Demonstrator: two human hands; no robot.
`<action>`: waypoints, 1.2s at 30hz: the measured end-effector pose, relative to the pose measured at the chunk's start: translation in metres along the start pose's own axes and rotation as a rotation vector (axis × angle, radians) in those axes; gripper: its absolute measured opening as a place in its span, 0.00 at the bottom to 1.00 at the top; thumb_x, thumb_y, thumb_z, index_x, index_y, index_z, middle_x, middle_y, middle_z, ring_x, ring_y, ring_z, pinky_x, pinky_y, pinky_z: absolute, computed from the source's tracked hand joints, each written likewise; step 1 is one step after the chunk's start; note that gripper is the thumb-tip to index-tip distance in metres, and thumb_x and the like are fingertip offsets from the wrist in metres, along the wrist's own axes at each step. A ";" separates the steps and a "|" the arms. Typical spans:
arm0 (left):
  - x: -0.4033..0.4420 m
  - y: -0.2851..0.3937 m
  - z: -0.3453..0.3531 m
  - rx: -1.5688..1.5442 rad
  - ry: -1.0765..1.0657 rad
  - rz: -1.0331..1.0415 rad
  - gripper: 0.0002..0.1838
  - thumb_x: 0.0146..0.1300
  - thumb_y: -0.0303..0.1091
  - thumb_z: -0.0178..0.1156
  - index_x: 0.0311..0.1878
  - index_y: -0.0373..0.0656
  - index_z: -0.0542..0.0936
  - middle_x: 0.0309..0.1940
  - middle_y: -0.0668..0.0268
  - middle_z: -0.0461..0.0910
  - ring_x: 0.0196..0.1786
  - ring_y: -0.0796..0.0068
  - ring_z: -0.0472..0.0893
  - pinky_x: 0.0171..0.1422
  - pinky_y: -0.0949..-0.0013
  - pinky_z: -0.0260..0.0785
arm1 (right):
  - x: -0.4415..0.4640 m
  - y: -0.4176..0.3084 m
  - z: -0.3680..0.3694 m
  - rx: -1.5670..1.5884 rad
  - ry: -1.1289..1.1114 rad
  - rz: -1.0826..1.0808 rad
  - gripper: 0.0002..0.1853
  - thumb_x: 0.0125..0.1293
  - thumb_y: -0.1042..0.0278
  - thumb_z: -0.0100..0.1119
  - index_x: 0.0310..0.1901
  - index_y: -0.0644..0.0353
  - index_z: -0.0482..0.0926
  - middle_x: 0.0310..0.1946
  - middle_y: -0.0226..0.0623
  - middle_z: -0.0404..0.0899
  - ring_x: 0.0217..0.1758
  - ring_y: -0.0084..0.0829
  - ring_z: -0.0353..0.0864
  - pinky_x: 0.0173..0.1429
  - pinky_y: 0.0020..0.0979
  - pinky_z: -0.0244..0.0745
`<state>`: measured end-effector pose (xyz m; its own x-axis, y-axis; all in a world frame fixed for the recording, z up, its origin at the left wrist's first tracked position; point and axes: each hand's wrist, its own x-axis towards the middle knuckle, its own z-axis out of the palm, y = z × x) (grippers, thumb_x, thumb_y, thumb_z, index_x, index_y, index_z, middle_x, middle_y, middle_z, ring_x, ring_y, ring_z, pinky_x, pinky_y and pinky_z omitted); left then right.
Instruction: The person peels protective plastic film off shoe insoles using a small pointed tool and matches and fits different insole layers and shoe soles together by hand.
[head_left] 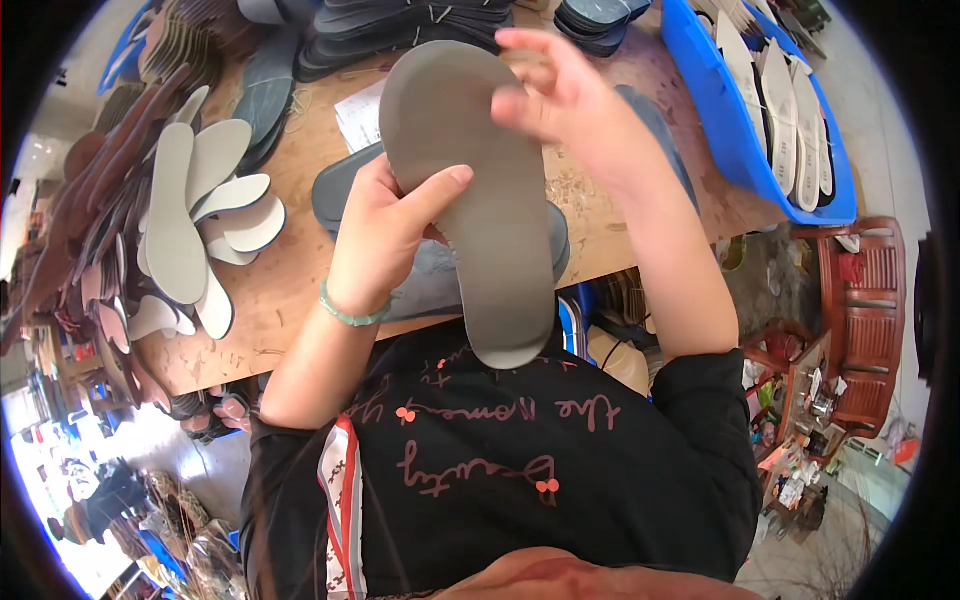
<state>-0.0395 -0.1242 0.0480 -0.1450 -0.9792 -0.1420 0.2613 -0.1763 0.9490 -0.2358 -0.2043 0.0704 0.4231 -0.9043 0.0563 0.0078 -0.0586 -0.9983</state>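
A large grey-brown shoe insole (500, 230) is held up over the front edge of the table. My left hand (395, 215), with a green bracelet on its wrist, grips the insole's left side, thumb across its face and the other fingers hidden behind. At the upper right edge of the insole is my right hand (560, 100), slightly blurred, its thumb and fingers apart; whether it touches the edge I cannot tell. Dark grey insoles (430, 280) lie on the table underneath, partly covered by the held one and my left hand.
Pale insoles (180, 215) lie loosely at the left, beside brown stacks (75, 200). Bundled dark insoles (400, 35) stand at the back of the wooden table (260, 340). A blue crate (745, 165) of insoles sits at the right; beyond it is a wooden bench (865, 320).
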 end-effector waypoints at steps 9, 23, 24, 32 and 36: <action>0.015 -0.015 -0.001 -0.159 0.162 0.028 0.17 0.72 0.42 0.60 0.49 0.34 0.78 0.39 0.62 0.84 0.34 0.76 0.85 0.33 0.74 0.79 | -0.046 0.034 0.007 0.189 -0.073 0.367 0.30 0.61 0.54 0.73 0.55 0.70 0.75 0.45 0.39 0.83 0.46 0.26 0.81 0.51 0.29 0.78; 0.012 -0.055 0.044 0.037 0.031 -0.077 0.14 0.72 0.30 0.55 0.57 0.37 0.69 0.46 0.64 0.81 0.40 0.80 0.83 0.35 0.78 0.76 | -0.102 0.073 -0.006 -0.215 0.350 0.190 0.15 0.74 0.59 0.55 0.45 0.66 0.78 0.30 0.40 0.81 0.33 0.27 0.79 0.40 0.32 0.73; 0.009 -0.059 0.047 0.088 -0.011 -0.071 0.16 0.74 0.29 0.51 0.62 0.35 0.67 0.49 0.61 0.82 0.44 0.77 0.83 0.42 0.75 0.78 | -0.104 0.076 -0.017 -0.299 0.359 0.174 0.14 0.74 0.60 0.54 0.44 0.65 0.78 0.29 0.41 0.81 0.32 0.28 0.79 0.40 0.33 0.73; 0.004 -0.028 0.032 0.390 -0.203 0.102 0.20 0.74 0.28 0.51 0.67 0.36 0.67 0.59 0.57 0.77 0.60 0.70 0.77 0.64 0.69 0.67 | -0.095 0.068 -0.159 -0.901 0.956 0.025 0.14 0.74 0.59 0.49 0.43 0.62 0.79 0.29 0.51 0.81 0.35 0.49 0.82 0.41 0.43 0.74; -0.002 -0.006 0.033 0.538 -0.029 0.567 0.33 0.65 0.41 0.66 0.67 0.35 0.67 0.66 0.53 0.69 0.66 0.63 0.72 0.66 0.59 0.66 | -0.078 0.125 -0.196 -1.265 0.834 -0.022 0.13 0.72 0.60 0.49 0.44 0.60 0.79 0.36 0.49 0.82 0.43 0.53 0.81 0.48 0.49 0.74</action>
<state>-0.0724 -0.1179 0.0524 -0.1544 -0.9008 0.4059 -0.1941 0.4304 0.8815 -0.4450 -0.2243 -0.0554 -0.1895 -0.8465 0.4975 -0.9368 0.0042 -0.3498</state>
